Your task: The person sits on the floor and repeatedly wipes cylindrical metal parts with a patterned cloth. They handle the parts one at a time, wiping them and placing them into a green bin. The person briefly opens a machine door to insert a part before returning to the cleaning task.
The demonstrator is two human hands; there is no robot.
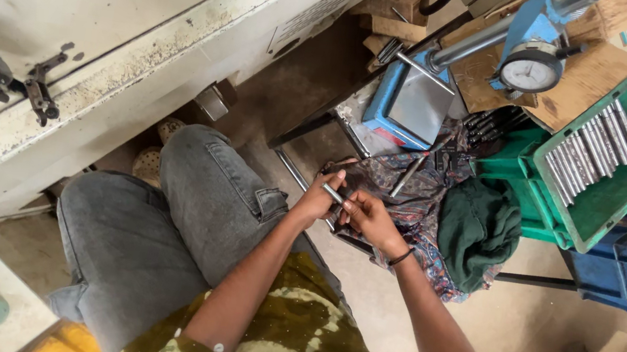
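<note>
While a short metal pin (333, 194) was gripped between the left hand (318, 199) and the right hand (370, 218), just below the patterned cloth (415, 207), a slip seemed possible: pinched only at its ends, it could be dropped to the floor.

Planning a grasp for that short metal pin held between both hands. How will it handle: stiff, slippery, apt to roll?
The metal pin looks like a plain, smooth steel cylinder, so probably rigid and heavy for its size. Its bare shiny surface suggests it could slip; the left hand and right hand pinch it with fingertips. Being round, it would likely roll if set down flat, like the rods in the green tray.
</note>
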